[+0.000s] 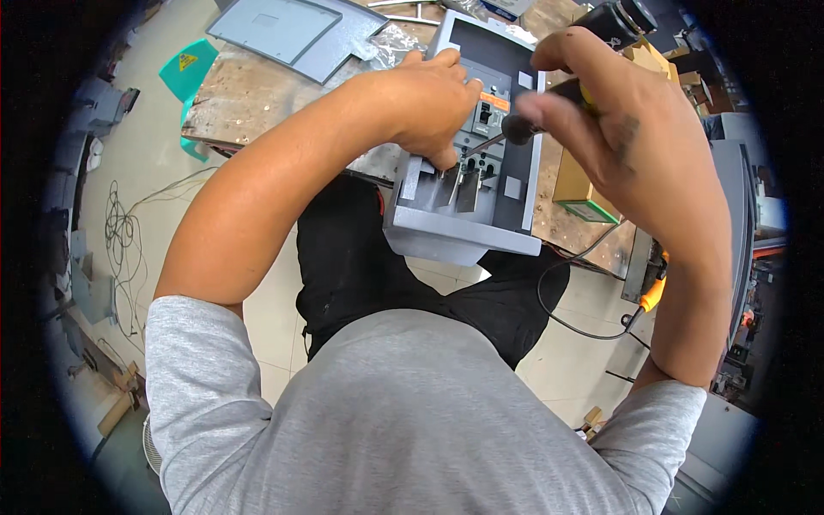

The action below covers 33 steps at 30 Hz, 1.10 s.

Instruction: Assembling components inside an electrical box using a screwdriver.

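A grey metal enclosure [468, 230] lies face up at the table's front edge, just above my lap. Inside it is a circuit breaker [486, 118] with a black switch and an orange label. Several flat metal plates [468, 190] stand at its lower terminals. My left hand [427, 105] grips across the enclosure's left wall, its thumb down beside the terminals and its fingers bent over the upper part. Closed round a screwdriver [518, 129], my right hand [601, 103] is slightly blurred. The screwdriver's shaft slants down left to the terminals; its tip is hard to make out.
A grey metal cover [275, 33] and clear plastic wrap [396, 43] lie on the worn wooden table [236, 103]. A teal stool [187, 70] stands off its left end. At the right are a cardboard box [577, 184], a black cable [562, 319] and an orange-handled tool [654, 293].
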Each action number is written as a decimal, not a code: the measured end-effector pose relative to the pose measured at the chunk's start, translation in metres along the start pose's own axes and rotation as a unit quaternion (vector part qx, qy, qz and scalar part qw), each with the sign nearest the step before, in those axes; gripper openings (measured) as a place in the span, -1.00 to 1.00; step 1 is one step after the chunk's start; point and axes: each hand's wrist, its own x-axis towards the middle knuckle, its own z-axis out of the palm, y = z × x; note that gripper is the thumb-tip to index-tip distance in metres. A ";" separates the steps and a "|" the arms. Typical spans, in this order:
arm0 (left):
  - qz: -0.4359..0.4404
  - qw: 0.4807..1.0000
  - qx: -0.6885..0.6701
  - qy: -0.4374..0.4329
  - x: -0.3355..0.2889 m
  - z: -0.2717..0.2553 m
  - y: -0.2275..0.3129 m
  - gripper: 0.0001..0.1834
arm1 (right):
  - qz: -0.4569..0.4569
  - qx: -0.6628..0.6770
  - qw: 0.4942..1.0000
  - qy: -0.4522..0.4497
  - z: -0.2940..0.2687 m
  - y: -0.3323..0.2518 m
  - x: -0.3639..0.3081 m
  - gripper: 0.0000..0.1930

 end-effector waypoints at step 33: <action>0.002 1.000 0.000 -0.010 -0.002 0.006 -0.005 -0.05 | -0.058 0.009 0.998 0.007 -0.003 -0.002 0.003 -0.63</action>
